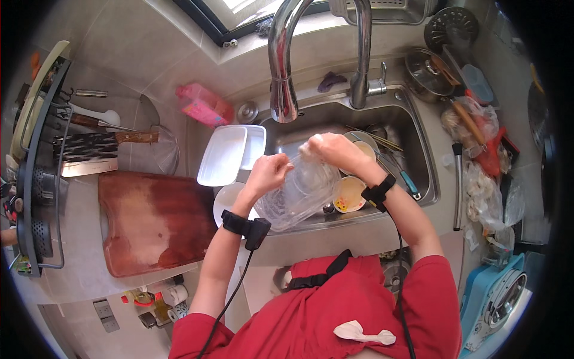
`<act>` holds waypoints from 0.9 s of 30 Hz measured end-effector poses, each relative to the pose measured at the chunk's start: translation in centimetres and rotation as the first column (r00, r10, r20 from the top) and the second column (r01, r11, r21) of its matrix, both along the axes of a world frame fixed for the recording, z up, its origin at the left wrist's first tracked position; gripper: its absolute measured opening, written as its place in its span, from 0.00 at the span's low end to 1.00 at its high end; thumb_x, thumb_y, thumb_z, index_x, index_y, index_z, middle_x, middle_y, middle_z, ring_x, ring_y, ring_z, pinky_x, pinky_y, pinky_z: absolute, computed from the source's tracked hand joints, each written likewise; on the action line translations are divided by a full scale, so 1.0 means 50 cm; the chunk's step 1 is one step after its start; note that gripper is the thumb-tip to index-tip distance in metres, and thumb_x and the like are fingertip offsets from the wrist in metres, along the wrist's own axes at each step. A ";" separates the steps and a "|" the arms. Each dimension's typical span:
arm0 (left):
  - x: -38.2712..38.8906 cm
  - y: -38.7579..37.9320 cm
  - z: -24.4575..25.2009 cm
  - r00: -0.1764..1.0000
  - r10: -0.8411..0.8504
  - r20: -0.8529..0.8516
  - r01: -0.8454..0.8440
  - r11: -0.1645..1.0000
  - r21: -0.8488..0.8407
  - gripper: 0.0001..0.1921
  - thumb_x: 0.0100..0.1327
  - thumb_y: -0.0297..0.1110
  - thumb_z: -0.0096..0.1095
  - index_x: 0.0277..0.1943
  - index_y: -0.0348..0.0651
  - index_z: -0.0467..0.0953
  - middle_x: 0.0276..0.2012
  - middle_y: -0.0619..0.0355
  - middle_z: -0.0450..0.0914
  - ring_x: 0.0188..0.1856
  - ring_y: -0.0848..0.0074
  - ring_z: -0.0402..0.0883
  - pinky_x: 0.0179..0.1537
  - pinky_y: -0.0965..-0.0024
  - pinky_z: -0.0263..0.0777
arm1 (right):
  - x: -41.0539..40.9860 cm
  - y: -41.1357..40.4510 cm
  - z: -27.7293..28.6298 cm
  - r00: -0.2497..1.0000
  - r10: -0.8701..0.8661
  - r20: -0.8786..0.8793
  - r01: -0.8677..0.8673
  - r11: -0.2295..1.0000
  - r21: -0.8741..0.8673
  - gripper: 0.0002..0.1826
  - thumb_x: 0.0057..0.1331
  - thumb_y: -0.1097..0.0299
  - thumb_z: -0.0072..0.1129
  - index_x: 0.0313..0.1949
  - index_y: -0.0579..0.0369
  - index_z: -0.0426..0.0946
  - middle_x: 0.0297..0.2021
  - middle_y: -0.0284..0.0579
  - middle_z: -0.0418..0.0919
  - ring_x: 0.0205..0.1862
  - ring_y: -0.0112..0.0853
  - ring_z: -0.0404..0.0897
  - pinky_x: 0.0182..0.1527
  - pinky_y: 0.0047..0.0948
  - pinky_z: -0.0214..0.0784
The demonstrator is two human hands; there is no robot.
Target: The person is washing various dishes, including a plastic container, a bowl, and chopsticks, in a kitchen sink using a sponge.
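Over the steel sink [421, 175], a clear plastic container [296, 197] is held between my two hands. My left hand [270, 174] is closed at its upper left edge. Bent over the far right edge is my right hand [329, 150], with something whitish at its fingertips, too small to tell. Under and right of the container the sink holds bowls, one with a yellow and red pattern [350, 195], chopsticks [381, 138] and a utensil with a teal handle [409, 183]. White plastic containers [223, 157] stand at the sink's left edge, above a white bowl [228, 197].
A chrome faucet [283, 89] arches over the sink. To the left lie a wooden cutting board [157, 224] and a rack with a hanging cleaver [89, 152]. A pink bottle [206, 105] stands behind. On the right are a lidded pot [428, 74] and plastic bags [482, 197].
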State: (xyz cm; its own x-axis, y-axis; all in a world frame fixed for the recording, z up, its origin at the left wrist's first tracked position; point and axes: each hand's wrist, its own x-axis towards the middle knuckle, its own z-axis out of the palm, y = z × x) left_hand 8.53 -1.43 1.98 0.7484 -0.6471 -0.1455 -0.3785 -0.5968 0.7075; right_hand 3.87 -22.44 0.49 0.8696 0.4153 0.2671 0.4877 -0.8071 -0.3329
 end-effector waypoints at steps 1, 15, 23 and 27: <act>-0.002 -0.001 -0.006 0.990 0.018 0.142 -0.009 0.998 -0.065 0.08 0.51 0.29 0.58 0.24 0.34 0.71 0.10 0.54 0.69 0.12 0.77 0.71 0.17 0.73 0.63 | 0.004 -0.012 -0.020 0.997 -0.074 0.007 0.073 0.989 0.128 0.06 0.54 0.70 0.47 0.31 0.57 0.67 0.25 0.49 0.73 0.31 0.43 0.74 0.32 0.36 0.66; -0.039 0.032 -0.042 0.860 0.424 -0.285 -0.502 0.803 -0.321 0.06 0.58 0.28 0.52 0.28 0.35 0.70 0.17 0.59 0.74 0.17 0.82 0.73 0.17 0.78 0.67 | -0.039 -0.019 -0.113 0.924 -0.197 -0.327 0.379 0.570 0.729 0.11 0.56 0.67 0.44 0.35 0.63 0.66 0.27 0.55 0.74 0.32 0.47 0.74 0.33 0.34 0.65; 0.005 0.007 0.009 0.924 0.075 -0.375 -0.199 0.931 -0.305 0.07 0.58 0.29 0.50 0.31 0.34 0.70 0.21 0.56 0.76 0.23 0.79 0.77 0.23 0.78 0.71 | -0.002 -0.011 -0.033 0.973 -0.229 -0.032 0.230 0.940 0.252 0.06 0.57 0.68 0.45 0.33 0.55 0.68 0.29 0.47 0.73 0.35 0.40 0.74 0.35 0.36 0.65; -0.012 -0.028 0.023 0.923 0.083 -0.376 -0.170 0.963 -0.207 0.07 0.58 0.27 0.48 0.31 0.33 0.71 0.21 0.54 0.76 0.21 0.77 0.77 0.21 0.79 0.71 | 0.031 0.048 0.010 0.937 -0.085 0.338 -0.028 0.948 0.316 0.07 0.57 0.67 0.45 0.32 0.56 0.69 0.29 0.43 0.72 0.34 0.39 0.72 0.38 0.33 0.64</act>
State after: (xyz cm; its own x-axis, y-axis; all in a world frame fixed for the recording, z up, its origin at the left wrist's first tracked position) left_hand 7.92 -2.83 3.12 0.7507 -0.5988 -0.2791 -0.0034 -0.4260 0.9047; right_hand 5.41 -20.06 0.98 0.7105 0.2386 0.6621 0.5955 -0.7051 -0.3850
